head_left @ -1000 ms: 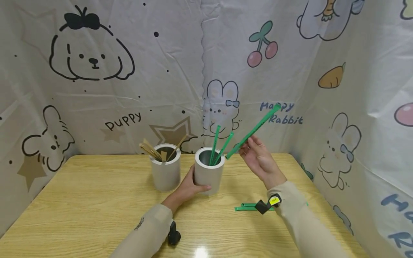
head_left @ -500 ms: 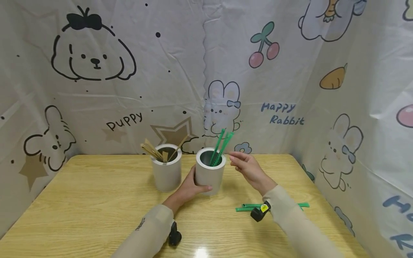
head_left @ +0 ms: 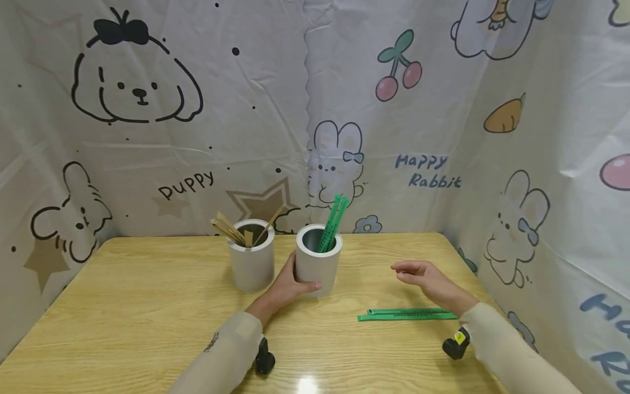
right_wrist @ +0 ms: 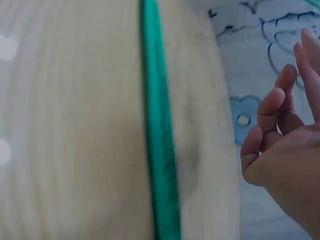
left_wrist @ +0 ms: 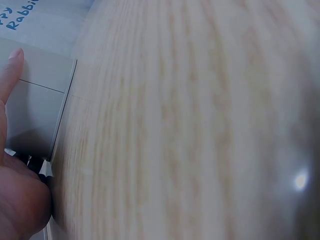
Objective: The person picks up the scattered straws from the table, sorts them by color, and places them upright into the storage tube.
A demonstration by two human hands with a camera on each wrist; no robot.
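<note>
My left hand (head_left: 281,291) grips a white cylindrical holder (head_left: 319,273) from its left side, thumb across the front. Several green, straw-like wrapped sticks (head_left: 333,221) lean together inside that holder and rise above its rim. In the left wrist view, the thumb lies against the holder's grey-white wall (left_wrist: 42,105). My right hand (head_left: 435,285) hovers with nothing in it over more green wrapped sticks (head_left: 410,314) lying on the table. The right wrist view has a green stick (right_wrist: 161,130) below and beside the hand (right_wrist: 295,145), apart from its loosely bent fingers.
A second white holder (head_left: 252,271) stands just left of the first, with several brown wrapped sticks (head_left: 228,227) in it. The wooden table (head_left: 147,312) ends at a printed cloth backdrop (head_left: 266,137) behind and at both sides.
My right hand lowered a green wrapped stick into the right-hand holder, let it go, then moved right and down over the sticks on the table. The left hand kept its grip.
</note>
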